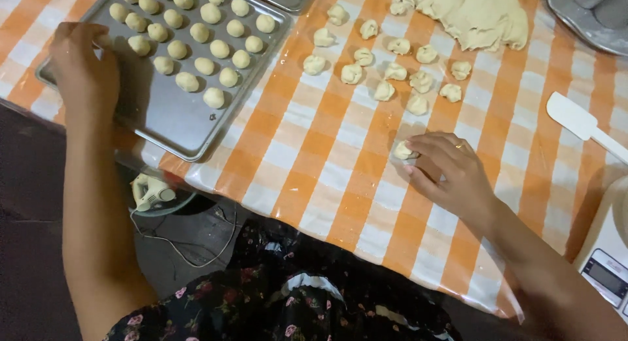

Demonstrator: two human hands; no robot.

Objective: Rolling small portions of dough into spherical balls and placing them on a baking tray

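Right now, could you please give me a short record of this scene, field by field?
Left hand: rests on the baking tray, touching a dough ball
Right hand: fingers on a dough piece on the checked tablecloth
Tray: rows of smooth dough balls
Cloth: rough dough pieces, dough lump, white spatula

- Warm, fairly dim indoor light falls from above, with soft glare on the glossy checked tablecloth.
- The left hand casts a shadow across the metal tray.
- Floor (bottom left) is nearly black; slightly soft focus.
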